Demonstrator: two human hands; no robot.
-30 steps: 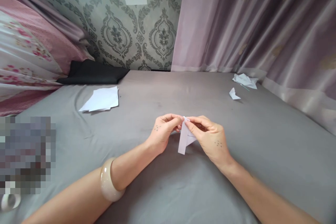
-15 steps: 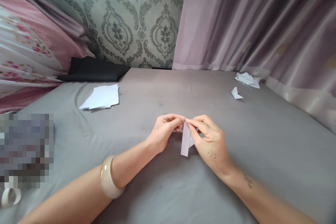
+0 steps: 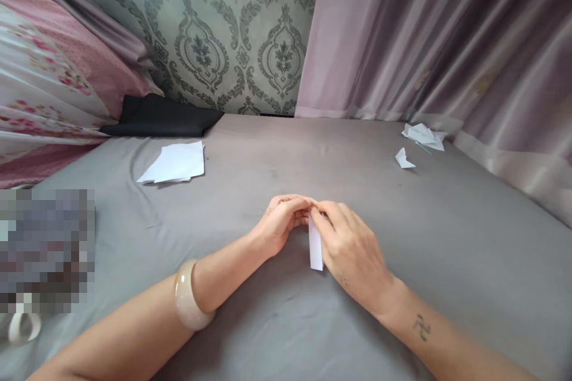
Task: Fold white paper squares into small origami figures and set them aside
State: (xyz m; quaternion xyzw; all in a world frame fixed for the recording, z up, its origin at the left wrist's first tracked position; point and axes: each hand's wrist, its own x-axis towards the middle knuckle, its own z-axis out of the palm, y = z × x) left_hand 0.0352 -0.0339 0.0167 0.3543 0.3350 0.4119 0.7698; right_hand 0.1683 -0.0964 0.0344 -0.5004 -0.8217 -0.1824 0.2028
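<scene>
A folded piece of white paper [image 3: 315, 245] hangs between my hands, its narrow strip pointing down toward me. My left hand [image 3: 285, 223] pinches the upper end of it between thumb and fingers. From the other side my right hand [image 3: 351, 244] grips the same paper, back of the hand turned up, covering most of the folded part. The fingertips of both hands meet at the top of the strip. Beneath them lies the grey cloth surface [image 3: 268, 309].
Several white sheets [image 3: 176, 162] lie at the left. A small folded paper piece [image 3: 404, 159] and a pile of papers [image 3: 423, 136] are at the far right. Black cloth [image 3: 165, 116] lies at the back left; curtains [image 3: 357, 41] hang behind. A blurred patch [image 3: 44, 244] covers something at the left edge.
My right hand has rolled over, its back now facing up more, and hides more of the folded paper. The strip has turned to hang straighter. My left hand keeps its pinch.
</scene>
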